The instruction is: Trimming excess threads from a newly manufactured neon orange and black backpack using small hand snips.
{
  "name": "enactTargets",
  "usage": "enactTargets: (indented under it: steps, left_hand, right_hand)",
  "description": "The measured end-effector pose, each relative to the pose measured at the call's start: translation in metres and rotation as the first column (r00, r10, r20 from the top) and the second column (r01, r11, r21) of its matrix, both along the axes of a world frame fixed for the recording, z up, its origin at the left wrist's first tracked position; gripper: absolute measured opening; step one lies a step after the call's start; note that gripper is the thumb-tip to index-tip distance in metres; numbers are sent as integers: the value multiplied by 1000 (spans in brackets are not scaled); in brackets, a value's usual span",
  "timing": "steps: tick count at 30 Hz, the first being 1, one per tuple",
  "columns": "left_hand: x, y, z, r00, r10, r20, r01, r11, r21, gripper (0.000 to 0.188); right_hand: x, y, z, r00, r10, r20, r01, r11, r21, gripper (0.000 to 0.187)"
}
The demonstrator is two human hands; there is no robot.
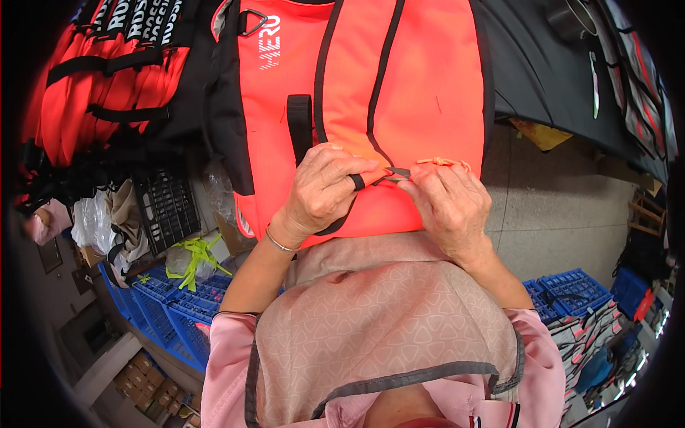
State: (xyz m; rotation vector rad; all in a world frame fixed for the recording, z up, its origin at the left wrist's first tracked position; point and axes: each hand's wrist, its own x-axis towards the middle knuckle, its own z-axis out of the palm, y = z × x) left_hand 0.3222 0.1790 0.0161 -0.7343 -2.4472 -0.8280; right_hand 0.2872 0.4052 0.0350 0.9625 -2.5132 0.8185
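Note:
A bright orange-red bag (pixel 428 93) with black trim lies in front of me, partly over my lap. My left hand (pixel 325 185) is closed, pinching the lower end of the bag's padded shoulder strap (pixel 357 85), where a short black webbing piece (pixel 357 182) shows by the fingers. In my right hand (pixel 453 203) is a small pair of thread snips (pixel 399 172), mostly hidden by the fingers. Their narrow blades point left and sit at the strap's end, close to my left fingertips. An orange cord (pixel 442 162) runs over the right fingers.
Stacked red-and-black bags (pixel 107 93) lie at the far left. On the black-covered table (pixel 528 78) are a metal cup (pixel 571 20) and a toothbrush (pixel 594 84). Blue crates (pixel 178 314) stand at left, with another blue crate (pixel 574 291) at right. A black crate (pixel 168 207) is beside the bag.

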Motion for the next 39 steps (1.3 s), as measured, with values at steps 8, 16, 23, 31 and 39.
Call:
enactTargets:
  steps: [8, 16, 23, 31, 39]
  left_hand:
    - [-2, 1, 0, 1000, 23, 6, -23, 1000, 4, 16]
    - [-5, 11, 8, 931, -26, 364, -59, 974, 218, 19]
    - [-4, 11, 9, 849, -9, 529, -201, 919, 339, 21]
    - [-2, 10, 1, 931, 18, 364, -118, 960, 255, 21]
    - [-1, 13, -3, 976, 45, 215, -84, 981, 177, 23]
  right_hand:
    - [-4, 1, -7, 998, 15, 61, -13, 1000, -28, 23]
    - [-10, -6, -1, 296, 507, 809, 356, 727, -586, 14]
    - [-26, 3, 9, 534, 252, 807, 391, 773, -500, 14]
    - [-7, 11, 14, 947, -49, 316, 87, 990, -108, 22]
    - [-4, 8, 12, 966, -57, 253, 78, 994, -75, 22]
